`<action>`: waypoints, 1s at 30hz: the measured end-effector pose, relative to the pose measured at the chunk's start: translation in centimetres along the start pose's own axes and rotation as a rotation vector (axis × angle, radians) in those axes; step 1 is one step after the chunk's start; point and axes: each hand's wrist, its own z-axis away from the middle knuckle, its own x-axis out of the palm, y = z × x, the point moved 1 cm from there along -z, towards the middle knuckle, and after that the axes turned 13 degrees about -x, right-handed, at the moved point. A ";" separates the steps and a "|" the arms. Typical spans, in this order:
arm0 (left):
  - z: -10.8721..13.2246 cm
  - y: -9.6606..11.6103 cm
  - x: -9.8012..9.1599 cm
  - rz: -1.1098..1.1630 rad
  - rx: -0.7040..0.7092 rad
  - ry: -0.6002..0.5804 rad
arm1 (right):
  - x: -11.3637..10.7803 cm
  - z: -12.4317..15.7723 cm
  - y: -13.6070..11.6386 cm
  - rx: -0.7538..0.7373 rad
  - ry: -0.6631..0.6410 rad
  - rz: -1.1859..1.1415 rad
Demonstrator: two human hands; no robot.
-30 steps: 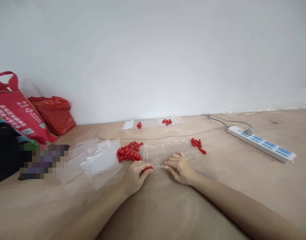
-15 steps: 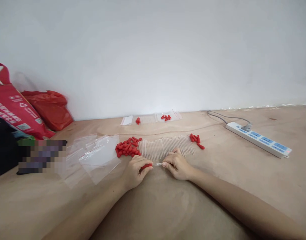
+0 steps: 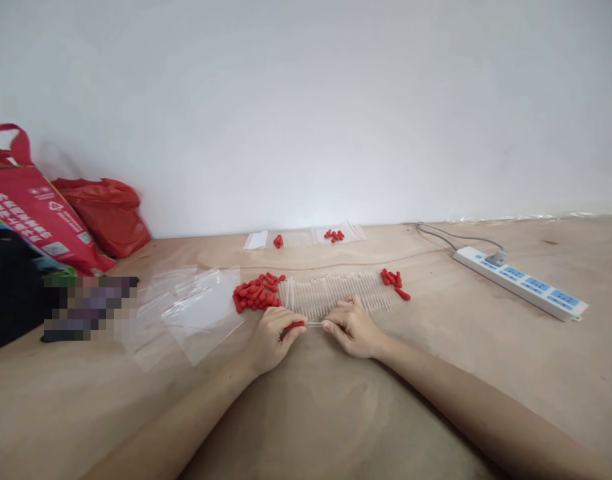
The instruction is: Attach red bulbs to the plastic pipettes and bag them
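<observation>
My left hand (image 3: 277, 339) is closed on a red rubber bulb (image 3: 295, 325), which shows between thumb and fingers. My right hand (image 3: 353, 328) pinches a thin clear dropper tube (image 3: 314, 325). The tube runs level from the right fingertips to the bulb's open end; whether it sits inside the bulb is too small to tell. Just beyond both hands lies a long row of clear dropper tubes (image 3: 316, 293), side by side. A heap of red rubber bulbs (image 3: 256, 293) is at the row's left end, and several more red bulbs (image 3: 395, 280) lie at its right end.
Clear zip bags (image 3: 201, 317) lie left of the heap. Near the wall is a flat bag with tubes and red bulbs (image 3: 334, 235). A white power strip (image 3: 521, 283) with a plugged cable is at right. Red bags (image 3: 103, 213) and a blurred dark item (image 3: 91, 310) are at left.
Both hands keep their grip on the bulb and the tube, almost in place. The bulb has tilted slightly in the left fingers. The whole view has shifted a little.
</observation>
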 end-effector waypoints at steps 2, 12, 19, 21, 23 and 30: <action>0.0 -0.1 -0.1 -0.002 -0.022 0.045 | -0.2 -0.1 -0.1 -0.004 0.014 0.092; 0.2 -1.8 -0.3 0.105 -0.197 0.160 | -1.9 1.3 3.3 0.377 0.222 0.377; 0.1 -1.1 -0.5 0.054 -0.113 0.103 | -3.0 2.3 5.8 0.811 0.120 0.485; 0.0 -1.0 -0.6 0.055 -0.113 0.096 | -2.9 2.2 5.8 0.846 0.074 0.477; 0.0 -1.0 -0.6 0.053 -0.116 0.091 | -2.7 2.1 5.6 0.863 0.032 0.475; -0.2 -1.4 -0.5 -0.028 -0.161 0.141 | -3.2 2.0 6.1 0.875 0.015 0.473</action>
